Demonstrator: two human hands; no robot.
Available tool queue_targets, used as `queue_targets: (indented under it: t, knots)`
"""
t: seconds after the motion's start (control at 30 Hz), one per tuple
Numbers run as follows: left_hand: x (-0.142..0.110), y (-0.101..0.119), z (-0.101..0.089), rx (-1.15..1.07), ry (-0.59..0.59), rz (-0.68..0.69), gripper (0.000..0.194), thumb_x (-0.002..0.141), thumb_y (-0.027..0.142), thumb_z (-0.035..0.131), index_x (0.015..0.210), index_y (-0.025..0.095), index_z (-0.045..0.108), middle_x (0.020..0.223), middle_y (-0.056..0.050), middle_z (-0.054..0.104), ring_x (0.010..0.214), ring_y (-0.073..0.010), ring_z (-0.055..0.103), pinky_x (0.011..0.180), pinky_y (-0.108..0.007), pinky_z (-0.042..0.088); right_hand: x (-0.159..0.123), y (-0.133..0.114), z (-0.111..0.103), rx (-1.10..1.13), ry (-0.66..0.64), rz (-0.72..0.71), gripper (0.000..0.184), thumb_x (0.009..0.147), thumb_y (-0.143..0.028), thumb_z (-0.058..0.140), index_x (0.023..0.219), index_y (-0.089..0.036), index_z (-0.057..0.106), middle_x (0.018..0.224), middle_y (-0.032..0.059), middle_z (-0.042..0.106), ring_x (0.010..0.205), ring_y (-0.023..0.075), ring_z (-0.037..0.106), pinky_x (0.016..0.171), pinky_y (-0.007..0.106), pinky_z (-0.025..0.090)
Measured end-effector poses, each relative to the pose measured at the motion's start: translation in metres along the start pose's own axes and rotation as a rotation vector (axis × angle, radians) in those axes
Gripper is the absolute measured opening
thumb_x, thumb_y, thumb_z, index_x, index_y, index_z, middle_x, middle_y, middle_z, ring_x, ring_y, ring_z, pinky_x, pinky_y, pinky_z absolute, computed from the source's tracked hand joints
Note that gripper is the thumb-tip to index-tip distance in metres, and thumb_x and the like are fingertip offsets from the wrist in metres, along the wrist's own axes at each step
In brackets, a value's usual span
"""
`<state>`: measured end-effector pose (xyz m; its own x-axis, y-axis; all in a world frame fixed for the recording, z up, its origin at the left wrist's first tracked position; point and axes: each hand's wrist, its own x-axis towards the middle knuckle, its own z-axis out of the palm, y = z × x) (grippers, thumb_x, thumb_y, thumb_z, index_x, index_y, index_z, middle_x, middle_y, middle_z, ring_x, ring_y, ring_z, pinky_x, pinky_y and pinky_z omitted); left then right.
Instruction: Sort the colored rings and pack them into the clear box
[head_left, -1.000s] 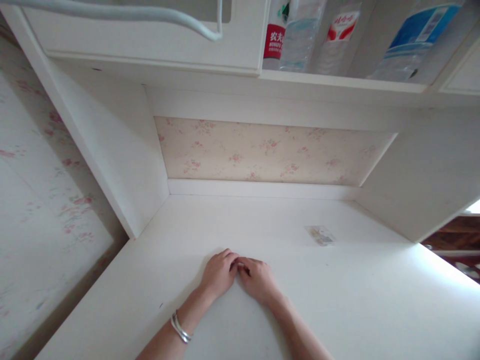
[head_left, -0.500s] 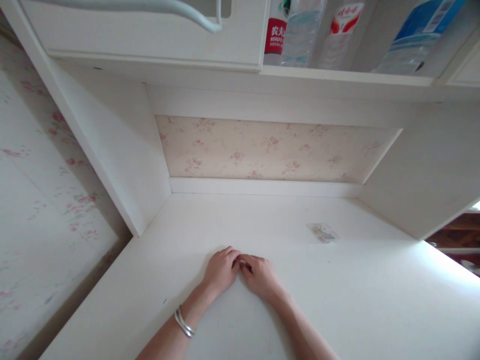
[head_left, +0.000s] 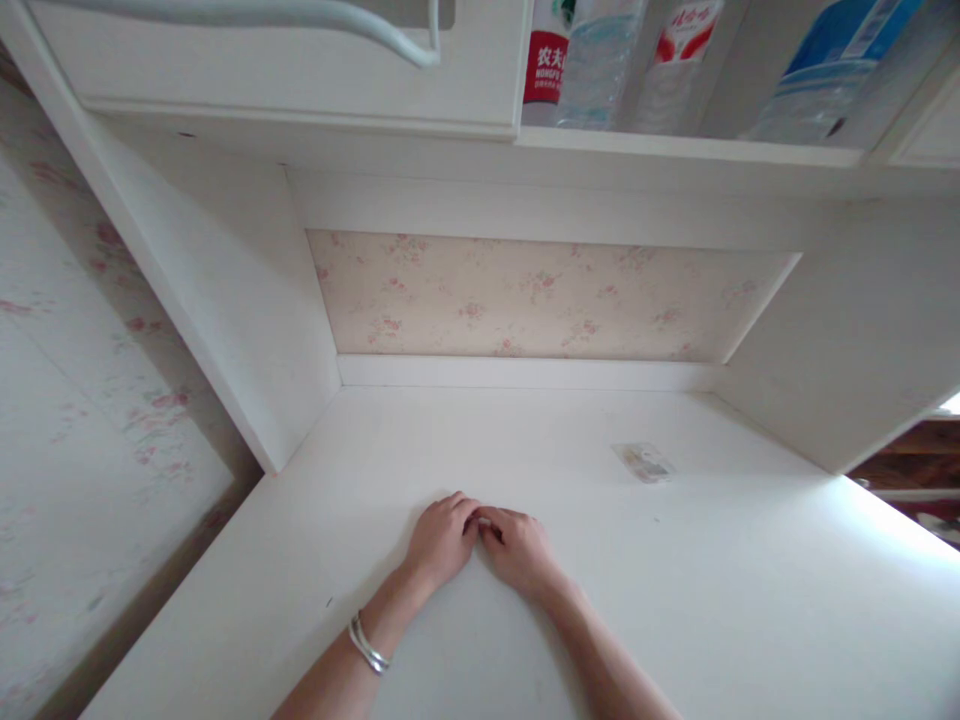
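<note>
Hands rest together on the smooth white tabletop [head_left: 750, 600], the left hand [head_left: 441, 540] and the right hand [head_left: 519, 548] meeting at the fingertips, with the fingers of both bent inward in a narrow curl. Their undersides are hidden, so I cannot tell whether anything is held between them. Both touch the tabletop, which spreads out around them on every side. Behind the left hand, two silver metal bangles [head_left: 369, 645] circle the wrist, and a small dark mark [head_left: 328, 602] lies on the white surface just outside that forearm. Beyond the right hand and off to its right, well apart from it, lies a flat, clear, rectangular packet [head_left: 645, 462] with a blurred print. Farther ahead of both hands runs a cream wallpaper panel [head_left: 540, 295] with pink flowers. High above, mostly to the right of the hands, clear plastic bottles [head_left: 600, 75] stand on a white open shelf [head_left: 690, 146].
</note>
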<state>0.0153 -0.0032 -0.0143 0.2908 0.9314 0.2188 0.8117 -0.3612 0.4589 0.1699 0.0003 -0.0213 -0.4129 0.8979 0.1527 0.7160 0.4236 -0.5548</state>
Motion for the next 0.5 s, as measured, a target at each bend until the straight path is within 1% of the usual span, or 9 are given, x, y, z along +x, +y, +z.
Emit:
queue_targets:
  t: [0.13, 0.33, 0.5]
  knots:
    - [-0.0004, 0.0002, 0.0002, 0.002, 0.011, 0.015, 0.020, 0.084, 0.016, 0.046, 0.096, 0.024, 0.060, 0.094, -0.001, 0.063, 0.088, -0.0159, 0.057, 0.079, -0.026, 0.041, -0.0003, 0.0005, 0.0001, 0.008, 0.010, -0.015, 0.031, 0.083, -0.017, 0.041, 0.104, -0.027, 0.062, 0.097, -0.0009, 0.069, 0.088, 0.0150, 0.063, 0.074, 0.021, 0.038]
    - [-0.0002, -0.0002, 0.0004, 0.001, -0.002, 0.005, 0.021, 0.084, 0.016, 0.045, 0.096, 0.024, 0.061, 0.093, -0.002, 0.062, 0.088, -0.0162, 0.057, 0.079, -0.026, 0.041, -0.0010, 0.0013, 0.0001, 0.001, 0.012, 0.008, 0.030, 0.082, -0.018, 0.042, 0.101, -0.026, 0.063, 0.095, -0.0001, 0.069, 0.085, 0.0158, 0.063, 0.071, 0.022, 0.039]
    - [-0.0005, 0.0004, -0.0017, -0.020, -0.009, -0.005, 0.022, 0.084, 0.016, 0.045, 0.096, 0.024, 0.061, 0.093, -0.003, 0.063, 0.089, -0.0167, 0.057, 0.080, -0.026, 0.041, -0.0005, -0.0006, 0.0016, 0.065, 0.045, 0.014, 0.032, 0.081, -0.018, 0.042, 0.101, -0.028, 0.065, 0.092, -0.0009, 0.070, 0.081, 0.0156, 0.062, 0.070, 0.023, 0.040]
